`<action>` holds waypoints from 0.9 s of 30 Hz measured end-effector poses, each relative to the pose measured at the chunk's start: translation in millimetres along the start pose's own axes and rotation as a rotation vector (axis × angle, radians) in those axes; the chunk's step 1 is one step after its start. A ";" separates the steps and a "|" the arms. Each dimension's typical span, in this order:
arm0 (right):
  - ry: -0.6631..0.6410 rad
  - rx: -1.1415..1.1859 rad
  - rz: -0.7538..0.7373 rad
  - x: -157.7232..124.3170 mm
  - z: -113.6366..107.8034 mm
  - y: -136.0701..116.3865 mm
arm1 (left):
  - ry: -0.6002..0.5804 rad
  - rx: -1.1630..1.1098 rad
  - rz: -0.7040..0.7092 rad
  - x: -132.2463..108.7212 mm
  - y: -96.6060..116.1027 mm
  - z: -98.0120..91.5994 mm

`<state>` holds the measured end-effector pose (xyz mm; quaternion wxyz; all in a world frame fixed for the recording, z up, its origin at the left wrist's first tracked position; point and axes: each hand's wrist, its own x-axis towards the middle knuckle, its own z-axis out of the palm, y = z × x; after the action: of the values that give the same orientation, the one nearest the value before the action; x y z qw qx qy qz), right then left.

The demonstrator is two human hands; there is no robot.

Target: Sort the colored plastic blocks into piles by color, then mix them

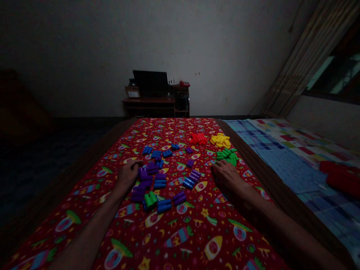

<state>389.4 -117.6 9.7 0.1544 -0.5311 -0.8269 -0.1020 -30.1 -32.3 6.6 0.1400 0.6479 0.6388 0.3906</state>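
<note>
A red patterned cloth covers the table in front of me. Several loose purple and blue plastic blocks lie scattered across its middle, with one green block among them. At the far right sit sorted heaps: red blocks, yellow blocks and green blocks. My left hand rests on the cloth with fingers curled against the purple blocks. My right hand lies flat, fingers stretched toward the green heap, just short of it.
A checked blanket with a red object lies on the right, beyond the table's wooden edge. A dark desk with a monitor stands against the back wall. A curtain hangs at the right.
</note>
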 end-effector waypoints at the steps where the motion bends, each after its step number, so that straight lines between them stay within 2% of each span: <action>1: -0.027 -0.016 0.003 -1.2 2.0 -3.8 | 0.003 0.003 0.001 0.2 -0.3 0.2; 4: -0.099 -0.023 0.026 5.0 2.9 -7.4 | 0.001 0.004 0.003 0.9 -0.9 0.2; 6: -0.088 0.009 0.017 11.0 2.6 -4.6 | -0.003 0.004 0.002 1.0 -0.4 -0.2; 11: 0.137 0.249 -0.017 13.1 -2.8 13.1 | -0.006 0.001 -0.009 0.1 2.9 -1.6; 14: 0.271 0.394 0.158 13.5 -15.7 33.7 | -0.001 -0.003 -0.011 -0.1 2.4 -1.1; 18: 0.306 0.529 0.423 22.4 -28.3 69.5 | -0.008 -0.018 -0.024 0.7 -1.5 0.8; 23: 0.254 0.584 0.482 31.5 -26.2 95.2 | -0.009 -0.006 -0.011 0.3 -2.0 -0.1; 27: 0.422 0.510 0.568 35.7 -33.3 89.6 | -0.007 0.008 0.000 -0.5 0.1 -1.4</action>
<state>462.0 -61.2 54.1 0.4683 -0.6497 -0.5971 0.0458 -30.9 -33.2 7.4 0.1396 0.6499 0.6397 0.3858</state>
